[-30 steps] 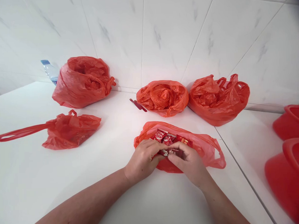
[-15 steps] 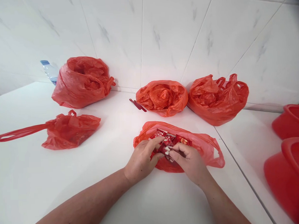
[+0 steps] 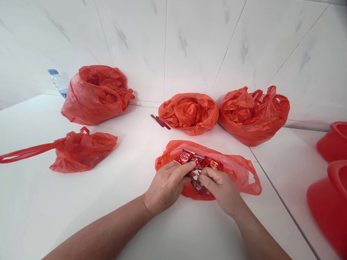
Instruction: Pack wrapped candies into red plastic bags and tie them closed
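At the far left a tied red bag lies flat on the white counter, its long handle stretched out leftward; behind it a fuller red bag sits against the tiled wall with a water bottle half hidden behind it.

The left hand rests at the near edge of the open red bag, fingers extended rightward over a bunch of small red sweet packets; the right hand meets it from the other side, thumb and forefinger pinched together on one dark packet; the two hands touch, or nearly touch, at the fingertips, so neither is clearly nearer to it; the left hand seems to press on the packets rather than close on one, though its fingertips hide the contact; the pinched packet's long axis runs roughly away from the person, slightly tilted; its far end disappears under the other packets.

Beyond, a small red clip-like stick lies on the counter beside two more red bags; their contents cannot be made out.

At the far right two red plastic basins are cut off by the frame edge and blurred.
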The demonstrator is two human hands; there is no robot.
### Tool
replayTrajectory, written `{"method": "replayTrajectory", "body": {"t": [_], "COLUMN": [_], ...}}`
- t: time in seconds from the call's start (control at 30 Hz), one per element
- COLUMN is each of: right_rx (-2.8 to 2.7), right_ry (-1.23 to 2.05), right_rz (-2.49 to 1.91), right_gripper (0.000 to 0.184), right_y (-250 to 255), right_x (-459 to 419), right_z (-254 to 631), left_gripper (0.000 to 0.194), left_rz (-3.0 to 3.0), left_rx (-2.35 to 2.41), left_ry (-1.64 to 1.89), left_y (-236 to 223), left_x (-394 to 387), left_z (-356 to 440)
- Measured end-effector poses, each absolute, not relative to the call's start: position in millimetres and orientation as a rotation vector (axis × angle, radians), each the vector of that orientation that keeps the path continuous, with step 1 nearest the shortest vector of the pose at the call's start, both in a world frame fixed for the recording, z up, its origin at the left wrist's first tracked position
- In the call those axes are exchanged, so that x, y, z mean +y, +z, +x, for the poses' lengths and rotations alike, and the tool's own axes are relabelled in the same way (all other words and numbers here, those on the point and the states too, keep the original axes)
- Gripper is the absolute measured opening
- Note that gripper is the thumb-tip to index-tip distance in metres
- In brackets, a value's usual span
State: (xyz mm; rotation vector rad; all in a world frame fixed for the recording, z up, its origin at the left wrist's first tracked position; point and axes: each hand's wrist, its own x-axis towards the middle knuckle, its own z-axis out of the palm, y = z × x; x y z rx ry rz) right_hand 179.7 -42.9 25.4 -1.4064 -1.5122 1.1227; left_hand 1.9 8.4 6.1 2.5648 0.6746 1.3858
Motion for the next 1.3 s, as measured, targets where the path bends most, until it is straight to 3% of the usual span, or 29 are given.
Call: {"method": "replayTrajectory", "body": {"t": [0.17,0.3,0.47,0.6,0.73,0.97,1.3], "right_rx": [-1.489,-1.507,-1.549,-1.533,-1.562,-1.553,-1.439], "right_ry": [1.097,0.947,0.858,0.860,0.752,0.717,0.729], "right_rz": [-1.429,-1.496,-1.495,-1.496,-1.517,-1.559,-1.654], "right_gripper": [0.030,0.025,0.011,0.016,0.005,0.014,0.025], "right_y": [25,27,27,25,24,23,21], "right_x": [-43,-43,-42,-41,-41,-39,-38], "right_z": [181,178,173,172,174,181,185], "left_gripper": [0.045,0.064,0.051,0.046,0.037,0.045,0.026], "left_rz": [2.444,2.183,2.048,2.028,1.942,2.099,2.351], "left_rx": [0.695,0.718,0.782,0.792,0.799,0.913,0.892], "left_ry": [1.314,1.186,1.147,1.152,1.151,1.185,1.365], "left_y": [4,-2,-7,-2,2,-3,1], "left_x": [6,6,7,7,6,11,19], "left_z": [0,0,2,2,3,0,-4]}}
